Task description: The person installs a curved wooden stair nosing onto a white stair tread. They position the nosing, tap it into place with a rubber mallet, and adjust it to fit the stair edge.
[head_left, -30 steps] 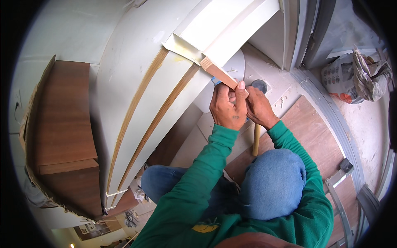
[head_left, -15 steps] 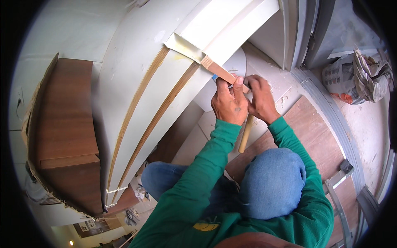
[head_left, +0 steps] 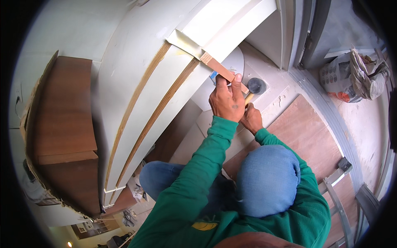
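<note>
My left hand grips a short wooden block, whose upper end touches a pale trim strip across the white cabinet panel. Two exposed wood-edged grooves run down that panel. Just right of the block's lower end is a mallet with a black head and wooden handle. My right hand is closed on that handle, below the head and partly behind my left hand. A small blue item shows under the block, too hidden to make out.
Brown wooden boards stand at the left. A plywood sheet lies on the floor at the right, with a metal frame over it. A crumpled sack sits by the grey door frame. My bent knees flank my arms.
My right hand has moved down from beside the block's end onto the mallet handle, and the black head has come into view beside the block. My left hand still holds the block.
</note>
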